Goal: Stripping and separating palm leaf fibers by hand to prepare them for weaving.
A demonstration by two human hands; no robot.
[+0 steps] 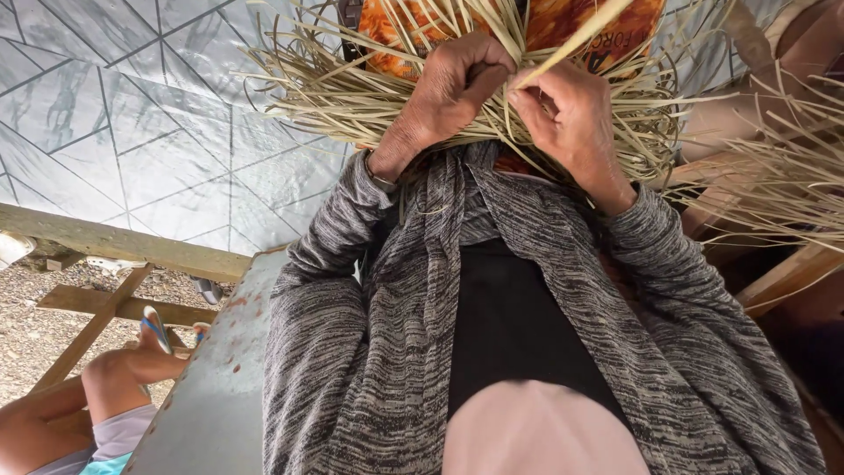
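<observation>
Top centre of frame: left hand (453, 88) and right hand (567, 119) both closed on pale straw strips (352, 97).

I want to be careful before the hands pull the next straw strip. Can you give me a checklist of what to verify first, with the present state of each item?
1. Left hand closed on the bundle of pale straw strips: ok, the fingers curl around it.
2. Right hand has a grip on one single strip: ok, pinched at the fingertips and running up and to the right.
3. Both hands close together on the work: ok, they nearly touch.
4. Loose strip ends free of the grey cardigan sleeves: cannot tell, the hands hide the middle.
5. Other person's leg away from the work: ok, low at the left.
</observation>
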